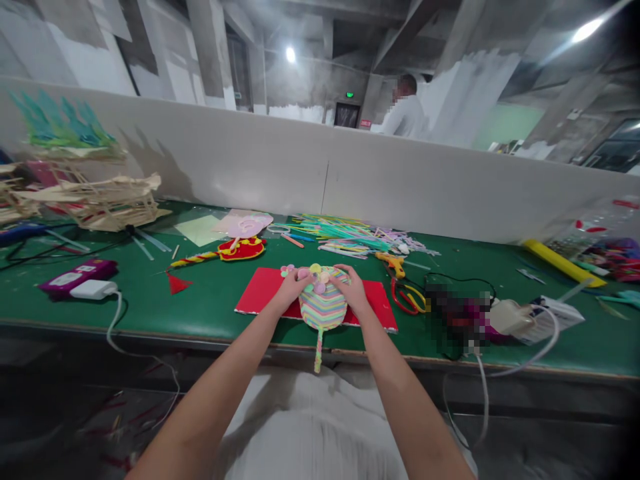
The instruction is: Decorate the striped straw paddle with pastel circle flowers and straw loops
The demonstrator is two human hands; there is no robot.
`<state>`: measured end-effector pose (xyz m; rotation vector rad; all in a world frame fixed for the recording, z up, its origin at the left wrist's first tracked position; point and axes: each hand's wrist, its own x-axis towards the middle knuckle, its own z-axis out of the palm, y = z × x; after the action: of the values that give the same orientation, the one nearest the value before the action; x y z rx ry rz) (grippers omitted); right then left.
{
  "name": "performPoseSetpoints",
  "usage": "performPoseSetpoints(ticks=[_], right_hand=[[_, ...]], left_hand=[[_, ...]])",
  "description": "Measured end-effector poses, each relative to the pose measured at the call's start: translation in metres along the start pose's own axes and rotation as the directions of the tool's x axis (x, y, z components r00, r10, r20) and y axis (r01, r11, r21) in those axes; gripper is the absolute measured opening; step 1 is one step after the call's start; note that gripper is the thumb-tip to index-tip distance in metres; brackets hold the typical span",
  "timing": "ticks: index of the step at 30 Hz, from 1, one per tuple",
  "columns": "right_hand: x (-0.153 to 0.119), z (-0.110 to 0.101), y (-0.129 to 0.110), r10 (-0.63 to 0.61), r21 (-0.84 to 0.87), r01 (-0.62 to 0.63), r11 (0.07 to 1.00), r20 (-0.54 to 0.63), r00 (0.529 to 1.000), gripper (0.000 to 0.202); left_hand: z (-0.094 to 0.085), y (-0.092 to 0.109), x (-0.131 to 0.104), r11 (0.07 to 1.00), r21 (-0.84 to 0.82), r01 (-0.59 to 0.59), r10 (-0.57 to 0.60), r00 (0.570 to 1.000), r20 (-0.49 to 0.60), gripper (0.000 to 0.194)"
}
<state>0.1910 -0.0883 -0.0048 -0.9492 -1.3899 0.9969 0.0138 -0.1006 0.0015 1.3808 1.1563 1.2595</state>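
Observation:
A striped pastel fan (323, 308) with a thin handle pointing toward me lies over a red board (260, 291) on the green table. Small pastel flowers (320, 279) sit at the top of the fan. My left hand (294, 288) is closed at the fan's upper left edge, its fingertips by the flowers. At the upper right edge, my right hand (351, 289) grips the fan with bent fingers. A few more flowers (287, 271) show just left of my left fingertips.
Behind the board lie a red and yellow fan (242, 249) and many pastel strips (345, 232). An orange glue gun (391, 263) and pliers (404, 297) are to the right. Purple power strip (80, 279) at left. A person (407, 110) is beyond the partition (250, 167).

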Motion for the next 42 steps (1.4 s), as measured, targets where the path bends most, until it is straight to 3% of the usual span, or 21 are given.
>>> performPoseSetpoints(ticks=[5,10,30,42], right_hand=[[0.0006,0.0005,0.0030,-0.009,-0.003,0.009,1.000,0.001,1.000,0.040],[-0.0006,-0.0001,-0.0002,-0.011,0.003,0.011,1.000,0.018,1.000,0.039],[0.0004,-0.0018,-0.0003,-0.065,-0.057,0.064,0.996,-0.024,0.998,0.032],[-0.0004,-0.0010,-0.0006,-0.005,-0.021,0.005,1.000,0.010,1.000,0.034]], left_hand=[[-0.0032,0.0012,-0.0003,0.993,-0.061,-0.101,0.100,0.995,-0.015,0.049],[-0.0033,0.0035,-0.0020,0.991,0.010,-0.133,0.132,0.991,0.015,0.047],[-0.0007,0.0034,-0.0005,0.995,-0.035,-0.096,0.099,0.989,0.111,0.045],[-0.0009,0.0020,0.0004,0.990,0.109,-0.094,0.092,0.996,0.017,0.042]])
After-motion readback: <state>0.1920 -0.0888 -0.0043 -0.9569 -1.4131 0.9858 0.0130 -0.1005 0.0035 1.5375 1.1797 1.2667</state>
